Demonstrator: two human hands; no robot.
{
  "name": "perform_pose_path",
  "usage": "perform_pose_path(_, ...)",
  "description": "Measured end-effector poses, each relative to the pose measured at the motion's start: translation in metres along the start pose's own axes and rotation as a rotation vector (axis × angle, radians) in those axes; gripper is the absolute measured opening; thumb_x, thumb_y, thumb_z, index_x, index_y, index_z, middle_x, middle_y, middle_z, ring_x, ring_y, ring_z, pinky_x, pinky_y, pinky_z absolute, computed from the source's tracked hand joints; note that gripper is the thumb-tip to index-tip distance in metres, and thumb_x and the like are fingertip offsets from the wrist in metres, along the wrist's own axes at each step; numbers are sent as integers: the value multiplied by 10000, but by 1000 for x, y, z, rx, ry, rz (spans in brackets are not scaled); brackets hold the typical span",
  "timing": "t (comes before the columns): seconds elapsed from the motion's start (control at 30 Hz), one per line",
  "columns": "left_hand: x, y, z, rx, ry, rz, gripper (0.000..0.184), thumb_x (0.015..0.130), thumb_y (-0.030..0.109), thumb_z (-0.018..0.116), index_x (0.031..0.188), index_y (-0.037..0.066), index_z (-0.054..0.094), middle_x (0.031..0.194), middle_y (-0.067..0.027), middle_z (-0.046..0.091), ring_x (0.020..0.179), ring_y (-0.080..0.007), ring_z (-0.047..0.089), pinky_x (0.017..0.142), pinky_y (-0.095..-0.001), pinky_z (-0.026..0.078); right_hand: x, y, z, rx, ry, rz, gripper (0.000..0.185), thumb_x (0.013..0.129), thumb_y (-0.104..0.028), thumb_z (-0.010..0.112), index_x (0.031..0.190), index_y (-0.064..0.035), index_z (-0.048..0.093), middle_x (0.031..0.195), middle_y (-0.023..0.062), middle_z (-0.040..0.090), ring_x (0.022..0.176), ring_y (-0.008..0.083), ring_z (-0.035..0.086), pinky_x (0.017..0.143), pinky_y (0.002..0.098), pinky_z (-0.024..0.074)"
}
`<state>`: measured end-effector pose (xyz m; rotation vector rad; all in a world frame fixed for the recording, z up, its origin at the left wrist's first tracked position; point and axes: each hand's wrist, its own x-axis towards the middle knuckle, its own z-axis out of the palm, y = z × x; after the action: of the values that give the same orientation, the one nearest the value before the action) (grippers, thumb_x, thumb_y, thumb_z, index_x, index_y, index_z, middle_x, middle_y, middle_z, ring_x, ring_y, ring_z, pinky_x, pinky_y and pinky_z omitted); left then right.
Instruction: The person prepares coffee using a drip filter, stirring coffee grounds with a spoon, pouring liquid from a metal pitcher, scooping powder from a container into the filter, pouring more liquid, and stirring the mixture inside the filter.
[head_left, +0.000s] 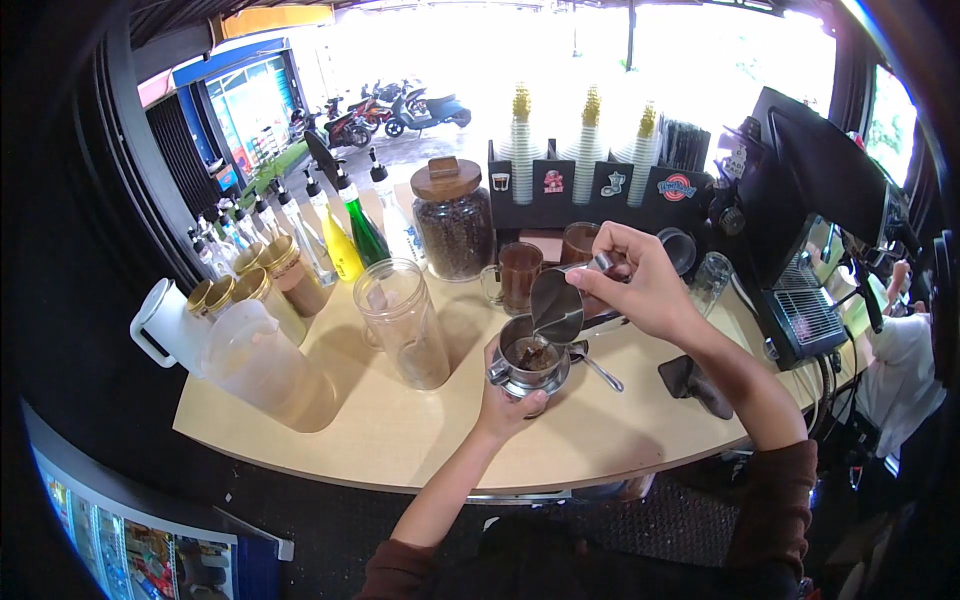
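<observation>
My left hand [508, 412] is wrapped round a metal drip coffee filter [525, 380], keeping it upright above the counter. Dark wet coffee grounds [533, 353] show inside it. Above, my right hand [640, 285] grips a small metal milk pitcher [556, 308] by its handle. The pitcher is tilted, its lip over the filter's opening, and a thin stream seems to run from it. Just right of the filter lies a spoon [600, 370] on the counter. Whatever is under the filter is mostly hidden by my left hand.
On the wooden counter [350, 440] stand a tall clear jar [405, 330], a cloudy plastic pitcher [260, 365], a coffee bean jar [454, 225], glass mugs [520, 275] and pump bottles [365, 230]. A coffee machine [800, 300] is at right, near a dark phone-like object [692, 385].
</observation>
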<state>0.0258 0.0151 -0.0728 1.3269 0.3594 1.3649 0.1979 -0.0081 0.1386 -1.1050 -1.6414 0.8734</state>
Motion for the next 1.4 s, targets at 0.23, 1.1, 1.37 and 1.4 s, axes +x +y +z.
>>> perform_pose_path(0.23, 0, 2, 1, 1, -5, -2, 997, 686, 346, 812, 1401, 30, 192, 1319, -145, 413, 1241, -236, 441, 1057, -375, 358, 0, -1, 0, -6, 15, 3, 255, 860, -82, 684, 791, -18, 447, 694, -35, 499, 682, 8, 519, 549, 205, 548)
perform_pose_path(1.1, 1, 0, 1, -42, -9, -7, 997, 679, 319, 825, 1393, 38, 188, 1326, -151, 399, 1249, -244, 441, 1049, -384, 386, 5, 2, -11, -166, 77, -63, 288, 845, -84, 702, 760, -30, 432, 670, -53, 439, 635, -4, 422, 492, 185, 468)
perform_pose_path(1.37, 0, -2, -1, -18, -7, -13, 997, 680, 318, 824, 1394, 38, 187, 1328, -150, 398, 1247, -244, 442, 1052, -385, 379, 13, 3, -8, -213, 70, -96, 293, 836, -93, 711, 760, -19, 437, 662, -35, 460, 629, 7, 448, 494, 192, 447)
perform_pose_path(1.4, 1, -3, -1, -12, -7, -1, 996, 681, 323, 823, 1393, 36, 188, 1329, -151, 396, 1248, -245, 442, 1054, -385, 376, 13, 2, -6, -230, 67, -121, 291, 836, -93, 710, 763, -17, 439, 666, -29, 468, 635, 8, 462, 497, 192, 456)
